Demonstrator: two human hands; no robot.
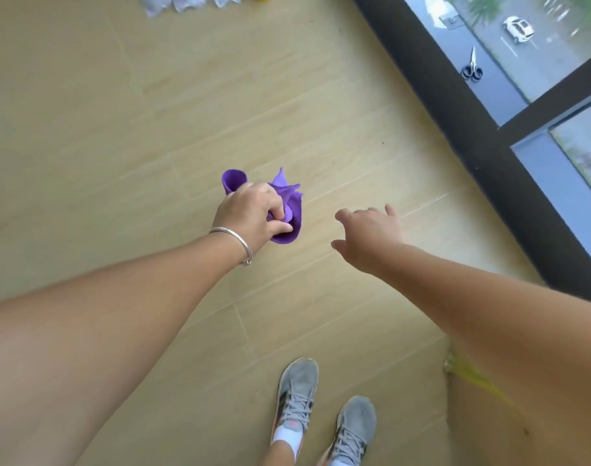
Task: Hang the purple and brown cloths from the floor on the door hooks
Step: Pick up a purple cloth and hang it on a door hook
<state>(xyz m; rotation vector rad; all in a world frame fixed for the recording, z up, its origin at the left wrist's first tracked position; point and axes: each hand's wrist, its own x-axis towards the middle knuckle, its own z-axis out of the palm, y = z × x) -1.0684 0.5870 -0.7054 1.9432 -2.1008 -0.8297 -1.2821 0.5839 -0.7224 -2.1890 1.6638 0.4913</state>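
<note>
My left hand (250, 218), a silver bangle on its wrist, grips the bunched purple cloth (289, 196) above the light wooden floor (119, 129). Folds of the cloth stick out past my knuckles and below my thumb. To its right, my right hand (368, 233) reaches forward with fingers spread and holds nothing. No brown cloth and no door hooks are in view.
A dark window frame (455, 122) runs diagonally along the right, with black-handled scissors (472, 67) lying on its sill. White fabric (186, 1) lies at the top edge. My grey sneakers (324, 412) stand at the bottom. A yellow-green strip (472, 375) shows under my right arm.
</note>
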